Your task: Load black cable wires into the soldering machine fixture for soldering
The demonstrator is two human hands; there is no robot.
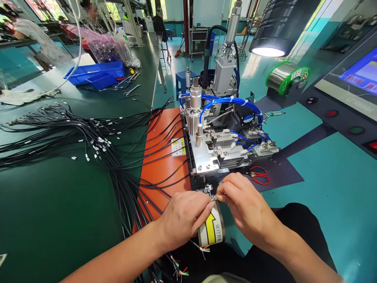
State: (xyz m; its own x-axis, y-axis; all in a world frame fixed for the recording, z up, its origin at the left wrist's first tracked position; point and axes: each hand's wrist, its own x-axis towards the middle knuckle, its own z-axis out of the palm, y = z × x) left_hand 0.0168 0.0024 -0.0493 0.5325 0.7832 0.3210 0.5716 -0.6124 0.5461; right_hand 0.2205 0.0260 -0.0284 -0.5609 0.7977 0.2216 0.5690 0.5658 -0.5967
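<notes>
My left hand (185,212) is closed in a pinch around a small silver connector (213,199), just in front of the machine. Right beside it, my right hand (243,200) also pinches, its fingertips meeting the connector's other side; what they grip is too small to make out. Below both hands shows a rounded metal part with a yellow arrow label (210,230). Small metal clamps (207,188) sit just beyond the fingertips. Under my left wrist, black cables end in bare coloured wires (204,249).
A bundle of black cables (118,177) crosses the green table and an orange plate (165,165) to the machine (203,153). Red-handled scissors (259,175) lie to the right. Further off are a solder spool (287,78), a control panel (347,106), blue bins (97,74) and people.
</notes>
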